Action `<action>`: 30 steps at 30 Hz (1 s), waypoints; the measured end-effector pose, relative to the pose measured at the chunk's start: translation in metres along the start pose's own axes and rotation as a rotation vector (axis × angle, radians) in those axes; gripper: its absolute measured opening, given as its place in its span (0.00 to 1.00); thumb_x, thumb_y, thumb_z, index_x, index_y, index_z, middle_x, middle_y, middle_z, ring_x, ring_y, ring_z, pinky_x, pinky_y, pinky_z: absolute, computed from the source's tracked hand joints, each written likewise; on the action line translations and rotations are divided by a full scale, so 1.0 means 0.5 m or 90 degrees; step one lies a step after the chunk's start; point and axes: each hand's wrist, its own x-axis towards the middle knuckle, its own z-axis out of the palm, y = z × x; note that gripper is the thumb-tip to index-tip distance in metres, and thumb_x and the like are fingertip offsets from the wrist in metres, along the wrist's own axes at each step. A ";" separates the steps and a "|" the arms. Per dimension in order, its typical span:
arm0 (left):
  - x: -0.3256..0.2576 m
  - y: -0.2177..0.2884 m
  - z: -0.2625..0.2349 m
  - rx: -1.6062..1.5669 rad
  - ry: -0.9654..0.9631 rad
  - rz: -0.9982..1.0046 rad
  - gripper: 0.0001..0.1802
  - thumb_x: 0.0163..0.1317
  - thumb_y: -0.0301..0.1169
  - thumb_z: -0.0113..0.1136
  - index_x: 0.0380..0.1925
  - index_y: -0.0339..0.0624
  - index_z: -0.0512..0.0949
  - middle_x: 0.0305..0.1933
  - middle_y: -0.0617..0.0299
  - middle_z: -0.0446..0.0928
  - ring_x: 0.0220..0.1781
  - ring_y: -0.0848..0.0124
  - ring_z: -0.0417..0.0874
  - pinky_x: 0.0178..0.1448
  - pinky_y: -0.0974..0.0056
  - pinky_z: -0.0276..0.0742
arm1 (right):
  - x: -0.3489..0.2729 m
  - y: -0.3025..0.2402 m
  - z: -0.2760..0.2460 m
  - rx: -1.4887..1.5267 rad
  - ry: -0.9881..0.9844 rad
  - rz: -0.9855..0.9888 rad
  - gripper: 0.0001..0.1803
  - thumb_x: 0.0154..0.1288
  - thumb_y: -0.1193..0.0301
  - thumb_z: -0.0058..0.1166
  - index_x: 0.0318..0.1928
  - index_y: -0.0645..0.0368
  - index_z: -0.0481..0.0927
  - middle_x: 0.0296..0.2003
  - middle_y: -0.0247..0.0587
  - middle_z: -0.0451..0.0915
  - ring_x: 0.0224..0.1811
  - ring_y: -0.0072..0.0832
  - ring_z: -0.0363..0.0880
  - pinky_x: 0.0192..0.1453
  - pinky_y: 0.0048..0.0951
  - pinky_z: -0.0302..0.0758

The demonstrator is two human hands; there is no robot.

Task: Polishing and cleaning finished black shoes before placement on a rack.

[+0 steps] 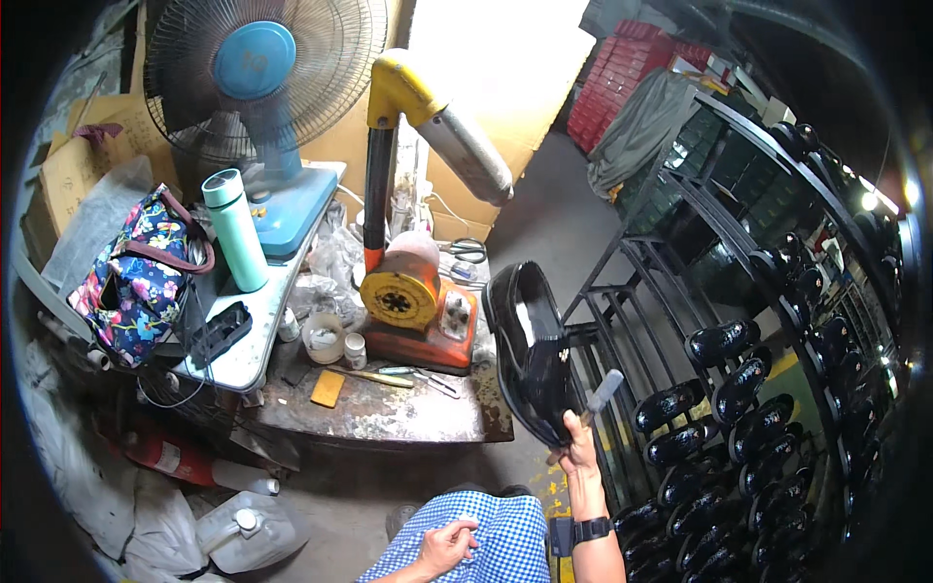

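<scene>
My right hand (580, 449) holds up a glossy black shoe (546, 384), its opening turned toward me, to the right of the bench. A slim tool with a pale, translucent end (604, 391) sticks out beside the fingers of that hand; its kind cannot be made out. My left hand (447, 548) rests over the blue-and-white checked apron (486, 520) on my lap. Its fingers are curled in, and nothing shows in them. On the bench stands an orange grinding machine (452, 335) with a round yellow disc and a yellow-topped pipe.
Black racks (671, 291) with several shiny black shoes (724, 340) fill the right side. The worn bench (389, 413) carries a yellow block (328, 389), small jars and pens. A fan (255, 60), green bottle (235, 230) and floral bag (146, 277) stand left. A plastic jug (255, 532) sits low left.
</scene>
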 end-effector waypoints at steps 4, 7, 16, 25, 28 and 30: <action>0.002 0.006 0.005 0.013 0.002 -0.012 0.11 0.57 0.21 0.46 0.36 0.36 0.77 0.22 0.60 0.79 0.19 0.79 0.78 0.24 0.75 0.76 | 0.073 -0.015 0.030 0.046 -0.012 0.030 0.13 0.56 0.58 0.57 0.25 0.52 0.73 0.14 0.28 0.71 0.08 0.17 0.63 0.09 0.18 0.58; 0.002 0.012 0.006 0.014 0.017 -0.034 0.11 0.57 0.21 0.46 0.36 0.36 0.77 0.22 0.60 0.79 0.19 0.79 0.79 0.24 0.75 0.76 | 0.113 -0.027 0.050 0.057 -0.017 0.024 0.14 0.56 0.58 0.57 0.27 0.54 0.74 0.16 0.28 0.72 0.07 0.16 0.61 0.10 0.19 0.57; -0.002 0.028 -0.003 -0.053 0.023 -0.133 0.11 0.61 0.25 0.44 0.40 0.41 0.76 0.20 0.62 0.76 0.19 0.78 0.77 0.23 0.72 0.73 | 0.139 -0.048 0.119 0.112 -0.047 0.050 0.13 0.55 0.60 0.59 0.28 0.55 0.73 0.16 0.29 0.73 0.07 0.15 0.60 0.09 0.17 0.55; -0.002 0.014 -0.014 0.033 0.016 -0.023 0.10 0.59 0.23 0.46 0.37 0.37 0.77 0.22 0.61 0.79 0.18 0.78 0.79 0.23 0.73 0.76 | 0.010 -0.036 0.119 -0.550 0.128 -0.512 0.18 0.47 0.72 0.64 0.37 0.69 0.76 0.23 0.40 0.79 0.22 0.32 0.77 0.30 0.32 0.74; -0.002 0.014 -0.014 0.046 0.009 -0.004 0.10 0.59 0.23 0.46 0.37 0.37 0.76 0.22 0.60 0.80 0.18 0.77 0.79 0.23 0.73 0.75 | -0.056 -0.007 0.039 -0.745 0.226 -0.566 0.28 0.41 0.69 0.67 0.44 0.68 0.73 0.27 0.54 0.77 0.28 0.47 0.78 0.31 0.35 0.74; 0.002 0.018 -0.015 0.050 0.003 -0.003 0.10 0.59 0.23 0.45 0.37 0.36 0.76 0.21 0.60 0.79 0.18 0.77 0.79 0.22 0.73 0.75 | -0.096 -0.008 -0.002 -0.809 0.243 -0.664 0.30 0.43 0.64 0.66 0.44 0.70 0.72 0.25 0.51 0.77 0.25 0.45 0.77 0.30 0.36 0.73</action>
